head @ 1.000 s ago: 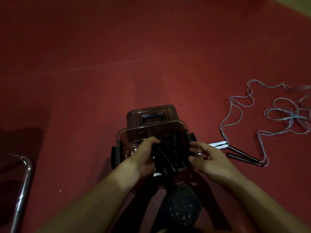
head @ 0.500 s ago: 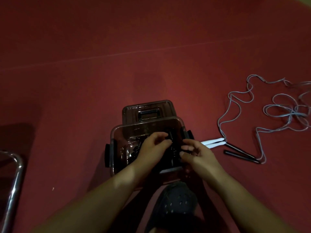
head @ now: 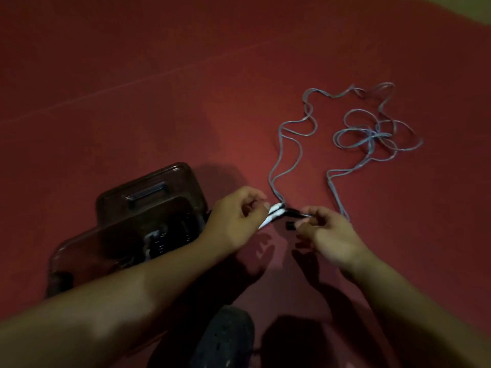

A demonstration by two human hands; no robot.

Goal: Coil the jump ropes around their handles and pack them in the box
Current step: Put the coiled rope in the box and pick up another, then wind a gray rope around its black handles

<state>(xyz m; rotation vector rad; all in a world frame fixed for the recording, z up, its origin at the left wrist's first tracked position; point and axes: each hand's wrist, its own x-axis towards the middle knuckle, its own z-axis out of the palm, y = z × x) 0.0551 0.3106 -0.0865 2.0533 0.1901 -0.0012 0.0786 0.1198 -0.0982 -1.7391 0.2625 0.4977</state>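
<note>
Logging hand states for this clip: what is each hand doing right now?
Left hand: closed, pinching the white handles of the jump rope.
Right hand: closed, pinching the black handles.

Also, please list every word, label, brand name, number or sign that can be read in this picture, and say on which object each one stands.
None: no text can be read anywhere in this dim, blurred view.
Box and its lid: no label visible.
Jump rope handles held by the left hand and right hand: no print can be made out.
Shoe: pale dots only, no lettering.
</note>
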